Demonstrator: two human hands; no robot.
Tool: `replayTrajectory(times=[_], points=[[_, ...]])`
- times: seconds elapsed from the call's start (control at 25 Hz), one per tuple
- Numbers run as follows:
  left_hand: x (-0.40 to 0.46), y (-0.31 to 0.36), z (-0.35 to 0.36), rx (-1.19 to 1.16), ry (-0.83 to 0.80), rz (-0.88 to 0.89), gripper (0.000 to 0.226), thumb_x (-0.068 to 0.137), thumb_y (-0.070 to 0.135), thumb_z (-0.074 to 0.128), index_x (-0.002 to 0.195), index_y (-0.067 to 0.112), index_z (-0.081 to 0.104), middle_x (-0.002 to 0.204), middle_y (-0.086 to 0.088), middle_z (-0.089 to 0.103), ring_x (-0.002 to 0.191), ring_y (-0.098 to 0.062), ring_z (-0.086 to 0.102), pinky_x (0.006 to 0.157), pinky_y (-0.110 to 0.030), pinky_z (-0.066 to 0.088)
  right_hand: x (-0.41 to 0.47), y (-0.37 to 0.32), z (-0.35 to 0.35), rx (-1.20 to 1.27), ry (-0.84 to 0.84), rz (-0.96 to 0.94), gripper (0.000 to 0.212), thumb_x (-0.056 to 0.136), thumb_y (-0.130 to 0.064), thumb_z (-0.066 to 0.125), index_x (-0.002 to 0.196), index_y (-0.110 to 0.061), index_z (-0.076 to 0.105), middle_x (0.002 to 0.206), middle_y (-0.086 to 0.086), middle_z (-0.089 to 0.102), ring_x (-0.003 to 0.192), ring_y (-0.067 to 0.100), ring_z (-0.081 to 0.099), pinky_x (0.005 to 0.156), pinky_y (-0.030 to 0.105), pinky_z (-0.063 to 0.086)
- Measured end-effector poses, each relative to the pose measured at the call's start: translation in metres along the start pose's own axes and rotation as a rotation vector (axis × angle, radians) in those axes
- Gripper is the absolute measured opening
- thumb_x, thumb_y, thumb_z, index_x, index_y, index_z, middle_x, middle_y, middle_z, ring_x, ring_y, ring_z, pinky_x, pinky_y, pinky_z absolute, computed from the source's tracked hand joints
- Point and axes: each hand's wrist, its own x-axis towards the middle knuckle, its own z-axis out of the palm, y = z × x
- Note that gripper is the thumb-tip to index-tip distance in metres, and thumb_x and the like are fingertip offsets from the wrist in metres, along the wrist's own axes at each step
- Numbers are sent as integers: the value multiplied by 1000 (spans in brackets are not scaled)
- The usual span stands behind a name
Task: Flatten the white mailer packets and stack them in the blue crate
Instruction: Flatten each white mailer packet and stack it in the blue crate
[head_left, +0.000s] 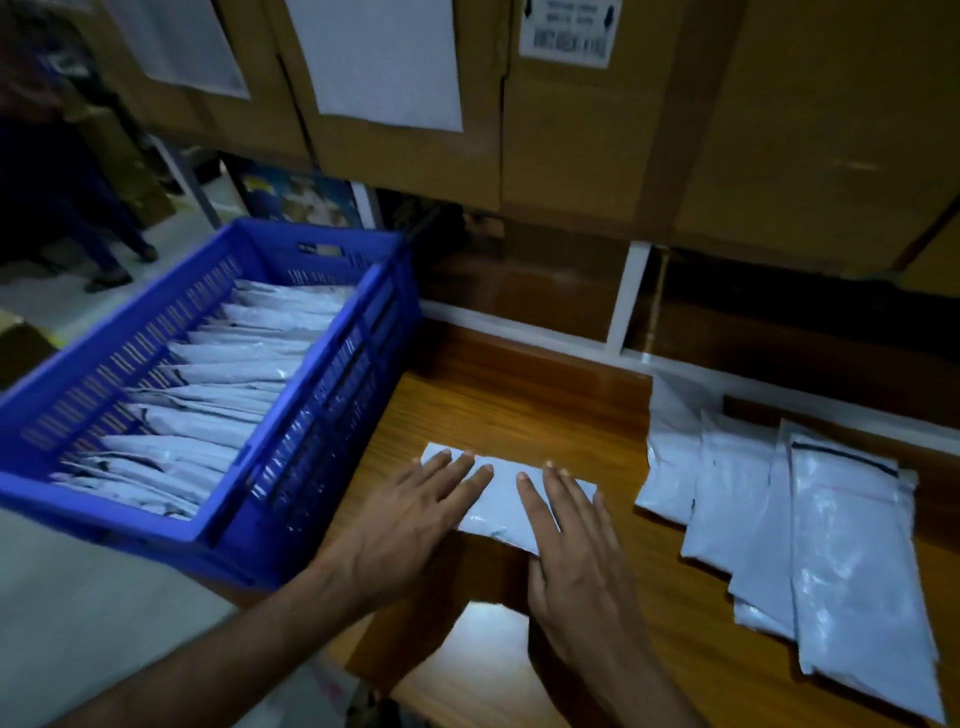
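1. Dim room, low light with a bluish cast; a bright glare patch on the wooden table near its front edge.
2. Table top is brown wood grain with a raised wooden ledge along the back.
3. Large cardboard boxes stacked along the back, filling the upper view.
4. White paper sheets stuck on the box fronts; a printed label on one, text too blurred to read.
5. White shelf frame under the boxes, dark compartments behind it.
6. Pale floor at far left, a person's legs standing there.
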Motion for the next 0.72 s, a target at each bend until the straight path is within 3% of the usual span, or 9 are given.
replayTrajectory(times=[0.2, 0.32, 0.52, 0.6, 0.72], points=[[-2, -55, -63, 51, 188, -149, 90, 86, 2, 63, 161, 29, 21, 164, -11, 30, 148, -35, 35, 104, -45, 52, 75, -50, -35, 5, 82, -97, 90, 81, -24, 70, 162, -20, 31, 167, 11, 34, 154, 27, 33, 122, 53, 32], [-10, -114, -87, 119, 233, -135, 81, 80, 5, 49, 157, 23, 36, 158, -13, 42, 139, -37, 49, 82, -40, 60, 120, -95, -39, 30, 121, -150, 78, 86, -30, 48, 162, -20, 33, 168, 11, 32, 156, 25, 28, 124, 52, 30], [-19, -238, -99, 121, 281, -124, 84, 88, 5, 59, 161, 26, 25, 165, -7, 31, 148, -31, 37, 97, -40, 55, 205, -181, -18, -10, 146, -185, 75, 86, -28, 41, 160, -18, 37, 165, 13, 37, 154, 27, 32, 122, 52, 34], [-14, -288, -99, 108, 287, -119, 81, 90, 3, 59, 161, 26, 26, 164, -5, 34, 148, -30, 38, 98, -40, 55, 242, -214, -5, -42, 129, -179, 74, 82, -25, 49, 156, -16, 45, 158, 15, 47, 147, 30, 44, 118, 51, 40], [5, -358, -91, 60, 271, -101, 75, 93, 1, 56, 159, 25, 30, 163, -6, 36, 147, -30, 40, 95, -43, 57, 303, -248, 25, -92, 97, -134, 85, 62, -18, 79, 145, -12, 59, 142, 19, 61, 129, 34, 62, 107, 50, 52]])
